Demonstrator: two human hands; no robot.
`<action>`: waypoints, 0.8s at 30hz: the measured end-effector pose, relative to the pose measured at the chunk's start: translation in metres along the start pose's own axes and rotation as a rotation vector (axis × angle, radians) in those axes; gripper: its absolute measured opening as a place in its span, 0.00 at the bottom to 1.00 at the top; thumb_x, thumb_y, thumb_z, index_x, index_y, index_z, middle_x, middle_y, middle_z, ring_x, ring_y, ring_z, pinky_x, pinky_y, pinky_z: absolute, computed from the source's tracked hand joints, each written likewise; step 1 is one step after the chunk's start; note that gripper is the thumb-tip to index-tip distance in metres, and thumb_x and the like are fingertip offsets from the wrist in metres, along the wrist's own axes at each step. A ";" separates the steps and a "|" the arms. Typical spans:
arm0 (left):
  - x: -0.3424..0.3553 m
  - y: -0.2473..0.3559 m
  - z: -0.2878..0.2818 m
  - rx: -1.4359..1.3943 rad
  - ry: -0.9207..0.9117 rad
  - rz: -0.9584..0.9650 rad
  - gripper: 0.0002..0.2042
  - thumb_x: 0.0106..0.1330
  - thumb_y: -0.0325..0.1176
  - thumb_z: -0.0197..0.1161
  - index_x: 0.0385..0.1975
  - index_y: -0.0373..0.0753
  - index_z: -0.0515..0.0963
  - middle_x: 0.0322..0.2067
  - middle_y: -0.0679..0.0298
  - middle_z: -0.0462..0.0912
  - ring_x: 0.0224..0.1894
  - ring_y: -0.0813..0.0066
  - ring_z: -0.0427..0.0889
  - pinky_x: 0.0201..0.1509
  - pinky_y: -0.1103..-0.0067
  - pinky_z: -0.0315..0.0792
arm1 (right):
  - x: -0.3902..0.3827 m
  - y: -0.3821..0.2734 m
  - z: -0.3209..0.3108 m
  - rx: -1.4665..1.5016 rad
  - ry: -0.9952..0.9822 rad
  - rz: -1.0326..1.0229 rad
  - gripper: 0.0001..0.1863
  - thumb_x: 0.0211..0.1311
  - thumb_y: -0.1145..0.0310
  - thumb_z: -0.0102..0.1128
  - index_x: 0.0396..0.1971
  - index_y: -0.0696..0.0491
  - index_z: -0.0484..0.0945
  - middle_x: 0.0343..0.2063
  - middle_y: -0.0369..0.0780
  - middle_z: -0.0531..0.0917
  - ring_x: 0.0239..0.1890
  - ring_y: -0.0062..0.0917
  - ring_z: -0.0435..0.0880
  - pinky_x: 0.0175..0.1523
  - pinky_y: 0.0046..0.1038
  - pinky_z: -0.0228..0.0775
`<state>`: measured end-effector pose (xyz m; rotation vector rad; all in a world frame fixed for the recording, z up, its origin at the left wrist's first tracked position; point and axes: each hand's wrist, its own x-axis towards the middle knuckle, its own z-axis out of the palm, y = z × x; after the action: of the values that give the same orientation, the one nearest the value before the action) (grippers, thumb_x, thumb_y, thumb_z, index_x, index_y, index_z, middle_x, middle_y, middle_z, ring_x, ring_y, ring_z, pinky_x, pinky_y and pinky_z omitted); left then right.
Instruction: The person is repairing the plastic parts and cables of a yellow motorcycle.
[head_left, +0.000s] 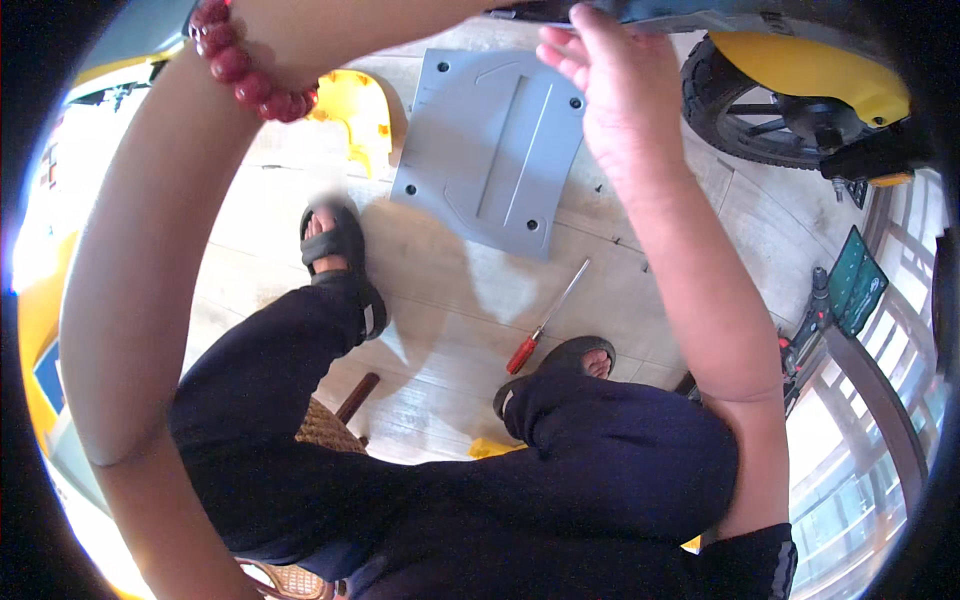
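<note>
Along the top edge runs the underside of a dark body panel (720,15) of a vehicle with a yellow fender and black wheel. My right hand (630,85) is raised to it, thumb up at its rim, the other fingers loosely curled and apart, with nothing visible in them. My left arm reaches up and across to the right, a dark red bead bracelet (232,66) around it. Of my left hand (370,25) only the part past the bracelet shows; its fingers are cut off by the top edge. Below both hands, a grey plastic panel (490,150) with corner holes lies on the floor.
A red-handled screwdriver (522,354) lies on the floor by my right foot, with several small screws (616,240) farther out. A yellow plastic part (360,110) lies left of the grey panel. The wheel (750,110) stands far right, near a green case (858,282) and a power tool (815,300).
</note>
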<state>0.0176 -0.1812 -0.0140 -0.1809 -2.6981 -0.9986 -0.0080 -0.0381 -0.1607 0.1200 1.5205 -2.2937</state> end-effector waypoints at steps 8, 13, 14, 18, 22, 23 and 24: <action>0.024 0.012 0.028 -0.099 0.269 -0.311 0.32 0.44 0.34 0.71 0.50 0.30 0.67 0.41 0.52 0.76 0.44 0.68 0.76 0.51 0.74 0.70 | 0.007 0.019 0.005 0.278 -0.221 0.126 0.09 0.64 0.76 0.52 0.44 0.56 0.72 0.37 0.36 0.78 0.37 0.19 0.80 0.43 0.24 0.76; 0.001 -0.009 0.007 0.212 -0.036 0.191 0.36 0.43 0.35 0.72 0.54 0.30 0.65 0.44 0.54 0.75 0.46 0.70 0.75 0.52 0.75 0.69 | 0.010 0.026 0.001 0.233 -0.179 0.081 0.13 0.61 0.76 0.50 0.46 0.58 0.73 0.37 0.39 0.79 0.38 0.21 0.80 0.44 0.23 0.76; 0.004 -0.018 0.009 0.146 -0.018 0.216 0.37 0.43 0.35 0.72 0.54 0.29 0.65 0.45 0.54 0.75 0.47 0.69 0.74 0.53 0.74 0.69 | 0.010 0.026 0.000 0.231 -0.180 0.078 0.13 0.61 0.75 0.51 0.45 0.59 0.74 0.36 0.40 0.80 0.38 0.20 0.80 0.43 0.22 0.76; 0.003 -0.035 0.013 0.186 0.032 0.352 0.40 0.43 0.35 0.72 0.58 0.29 0.62 0.48 0.53 0.73 0.51 0.67 0.72 0.58 0.72 0.65 | 0.012 0.025 0.000 0.224 -0.238 -0.048 0.14 0.56 0.75 0.58 0.43 0.59 0.74 0.34 0.40 0.83 0.33 0.26 0.83 0.42 0.28 0.79; 0.009 -0.038 0.011 0.123 -0.022 0.406 0.41 0.43 0.35 0.72 0.59 0.28 0.60 0.51 0.52 0.71 0.55 0.65 0.70 0.61 0.71 0.62 | 0.012 0.020 -0.004 0.104 -0.273 0.004 0.14 0.63 0.74 0.52 0.48 0.57 0.72 0.40 0.38 0.81 0.40 0.23 0.81 0.49 0.29 0.77; 0.010 -0.040 0.010 0.120 -0.012 0.433 0.41 0.43 0.35 0.72 0.59 0.28 0.60 0.51 0.52 0.71 0.54 0.65 0.70 0.61 0.71 0.63 | 0.012 0.019 -0.006 0.062 -0.289 0.002 0.16 0.64 0.74 0.50 0.51 0.56 0.70 0.43 0.38 0.80 0.42 0.24 0.81 0.52 0.31 0.76; 0.010 -0.040 0.010 0.107 -0.007 0.432 0.41 0.43 0.35 0.72 0.59 0.28 0.60 0.51 0.52 0.71 0.54 0.65 0.70 0.61 0.72 0.63 | 0.012 0.018 -0.006 0.056 -0.288 0.013 0.16 0.64 0.73 0.51 0.51 0.56 0.70 0.43 0.38 0.80 0.42 0.24 0.81 0.51 0.31 0.76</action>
<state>-0.0022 -0.2050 -0.0437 -0.7096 -2.5466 -0.7210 -0.0132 -0.0419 -0.1822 -0.1776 1.3061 -2.2301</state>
